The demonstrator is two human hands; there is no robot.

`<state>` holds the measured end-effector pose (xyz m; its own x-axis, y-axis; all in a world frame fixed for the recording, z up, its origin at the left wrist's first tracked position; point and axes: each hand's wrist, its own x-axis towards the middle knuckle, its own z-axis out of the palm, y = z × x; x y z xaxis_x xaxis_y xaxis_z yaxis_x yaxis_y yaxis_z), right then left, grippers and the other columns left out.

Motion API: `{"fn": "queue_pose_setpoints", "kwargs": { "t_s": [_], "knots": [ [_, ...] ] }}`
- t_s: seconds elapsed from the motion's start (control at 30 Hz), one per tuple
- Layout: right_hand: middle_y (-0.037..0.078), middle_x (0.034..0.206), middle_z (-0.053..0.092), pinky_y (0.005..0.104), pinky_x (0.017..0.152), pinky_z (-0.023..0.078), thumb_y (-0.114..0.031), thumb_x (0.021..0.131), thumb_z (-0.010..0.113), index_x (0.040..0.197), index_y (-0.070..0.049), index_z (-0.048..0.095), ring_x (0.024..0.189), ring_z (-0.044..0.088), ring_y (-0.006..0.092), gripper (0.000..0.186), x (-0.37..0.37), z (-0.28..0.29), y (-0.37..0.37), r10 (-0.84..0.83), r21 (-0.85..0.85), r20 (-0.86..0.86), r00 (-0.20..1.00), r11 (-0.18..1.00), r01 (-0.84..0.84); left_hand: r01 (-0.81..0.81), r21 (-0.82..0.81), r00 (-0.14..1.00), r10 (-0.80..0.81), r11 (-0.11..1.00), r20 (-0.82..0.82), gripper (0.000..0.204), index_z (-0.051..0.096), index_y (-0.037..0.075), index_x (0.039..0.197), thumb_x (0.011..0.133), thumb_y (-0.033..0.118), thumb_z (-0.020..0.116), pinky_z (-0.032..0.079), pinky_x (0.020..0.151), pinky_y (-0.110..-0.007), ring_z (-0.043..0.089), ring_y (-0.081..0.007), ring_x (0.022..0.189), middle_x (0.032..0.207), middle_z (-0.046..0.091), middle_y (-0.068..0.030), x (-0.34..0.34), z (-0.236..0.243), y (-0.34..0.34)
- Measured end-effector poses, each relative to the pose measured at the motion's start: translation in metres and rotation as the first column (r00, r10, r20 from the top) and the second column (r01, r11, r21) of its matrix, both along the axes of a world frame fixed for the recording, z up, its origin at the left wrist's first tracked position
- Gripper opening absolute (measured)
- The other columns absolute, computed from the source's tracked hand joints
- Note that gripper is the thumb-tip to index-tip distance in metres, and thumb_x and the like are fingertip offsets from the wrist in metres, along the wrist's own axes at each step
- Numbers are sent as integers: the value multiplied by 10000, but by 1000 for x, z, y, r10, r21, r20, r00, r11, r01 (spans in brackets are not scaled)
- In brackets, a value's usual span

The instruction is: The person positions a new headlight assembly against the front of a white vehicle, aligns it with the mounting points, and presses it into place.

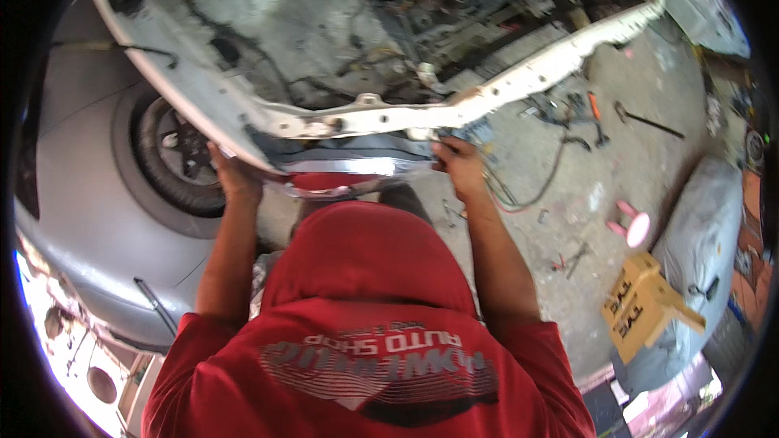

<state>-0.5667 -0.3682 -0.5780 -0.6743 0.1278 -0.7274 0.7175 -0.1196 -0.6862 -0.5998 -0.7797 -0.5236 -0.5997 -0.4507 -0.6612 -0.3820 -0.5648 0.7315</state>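
1 chrome bar [357, 167], held level with the person's lap, on the near side of that white frame [381, 121]. Is it secure?

"At its right end, it looks so: the right grip [461, 164] has thumb and fingers pinching it. The left grip [235, 174] curls at the other end, but its fingertips are hidden from me, so I can't tell whether it's closed on anything."

"What could go wrong, then?"

"If 1 end dips ahead of the other, I'd expect the bar to twist and its chrome to scrape the frame. Should the left end slip outward, it might knock the wheel [185, 150] of the grey car [97, 227]."

"And underfoot?"

"A cable [519, 209] curves over the floor off to the right. 1 careless sidestep could snag it."

"Any containers about?"

"1 tan box [649, 308], on the grey cover [706, 219]. I can't make out what's inside it. The engine bay [487, 0], past the frame, stands open too, with dark, grimy parts crowded toward its right."
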Motion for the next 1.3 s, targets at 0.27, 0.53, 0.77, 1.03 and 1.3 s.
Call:
{"fn": "queue_pose_setpoints", "kwargs": {
  "t_s": [0.27,0.53,0.77,1.03,1.3],
  "knots": [
    [55,837,638,300,567,592,-120,898,717,1092,23,689,635,596,134,243,-5,16,-23,-82,95,32,996,992,78,220,41,969,-213,975,-126,1046,391,42,1478,825,855,466,544,895,-409,631,-308,1111,1272,622,-186,10,-21,-35],
    [57,825,596,341,576,608,-132,910,696,1099,16,678,644,569,159,240,-9,23,-38,-173,176,67,983,971,159,241,97,970,-239,966,-32,868,454,74,1414,903,776,462,517,901,-379,616,-219,1076,1235,614,-112,22,-38,-59],
    [51,896,609,408,693,616,-160,939,680,1210,-19,627,705,585,191,310,-22,33,-36,-95,228,163,982,972,56,193,-112,976,-202,975,-76,904,348,36,1490,944,754,406,358,1128,-376,475,-261,1321,1437,492,-164,14,-33,-42],
    [110,1140,642,431,742,594,-255,963,650,1248,-22,624,917,647,313,369,-40,43,-28,236,355,402,885,850,-389,237,-402,969,-245,885,32,904,336,-94,1474,986,660,438,395,1092,-388,526,-384,1293,1373,526,-323,17,-28,-57],
    [242,879,683,475,788,509,-345,900,707,945,21,688,886,659,434,369,-107,129,-159,975,768,196,108,-84,-635,56,-358,991,-97,932,-97,913,255,-57,1540,971,595,543,356,1138,-380,450,-379,1384,1478,436,-325,17,-46,-48]
  ]
}}
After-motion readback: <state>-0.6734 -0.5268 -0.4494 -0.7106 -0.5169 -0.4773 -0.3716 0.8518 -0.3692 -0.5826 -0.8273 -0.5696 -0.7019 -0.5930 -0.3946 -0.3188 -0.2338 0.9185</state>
